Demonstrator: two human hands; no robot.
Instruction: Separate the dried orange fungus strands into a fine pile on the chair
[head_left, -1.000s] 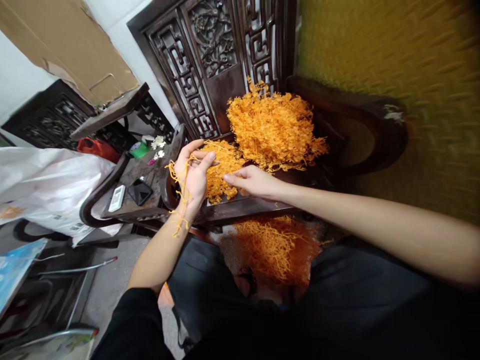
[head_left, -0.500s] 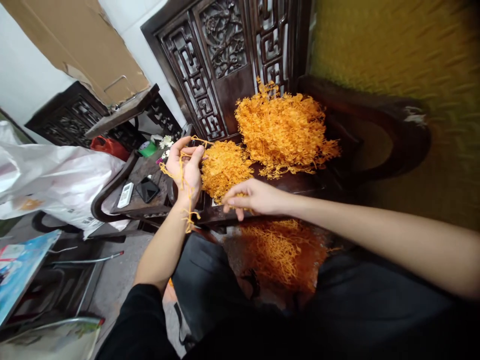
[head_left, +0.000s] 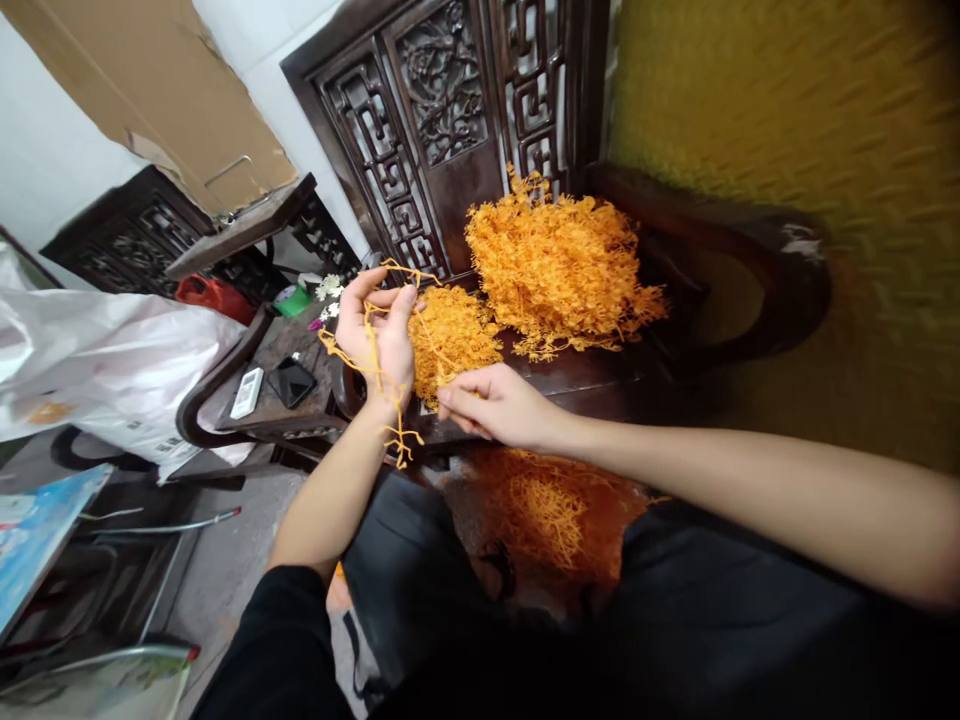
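A thin orange branching sprig is pinched between the thumb and fingers of my left hand; its twigs trail over the palm and down the wrist. My right hand is closed, thumb against forefinger, on a strand of the orange sprig that runs up towards my left hand. Just behind both hands lies a low heap of orange sprigs on the dark wooden seat. Farther back and to the right stands a larger, bushier orange pile.
Between my knees is a container of orange stems. On a side table to the left are a black phone, a white remote-like object and a green tape roll. White plastic bags hang farther left. A carved chair back rises behind.
My right hand has closed its fingers and come up beside the small heap, drawing a strand between both hands. My left hand has shifted slightly right, still holding the sprig.
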